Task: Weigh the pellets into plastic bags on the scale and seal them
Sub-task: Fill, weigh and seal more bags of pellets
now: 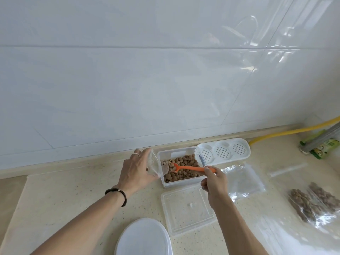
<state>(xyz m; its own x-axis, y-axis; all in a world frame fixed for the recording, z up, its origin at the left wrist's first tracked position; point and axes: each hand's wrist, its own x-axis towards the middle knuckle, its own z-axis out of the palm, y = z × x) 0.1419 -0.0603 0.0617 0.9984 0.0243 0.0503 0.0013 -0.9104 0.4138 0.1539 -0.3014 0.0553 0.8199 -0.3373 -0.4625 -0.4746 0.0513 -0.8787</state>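
A home kitchen is suggested: a speckled beige stone countertop (77,183) is backed by glossy white wall tiles (147,80) behind a raised rear edge. A yellow hose (287,132) is seen along the far right corner, and a perforated white plastic tray (223,151) is set against the back edge

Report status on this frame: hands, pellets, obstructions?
Left hand holds bag open. Right hand grips orange scoop in pellet tub. Nothing blocking.
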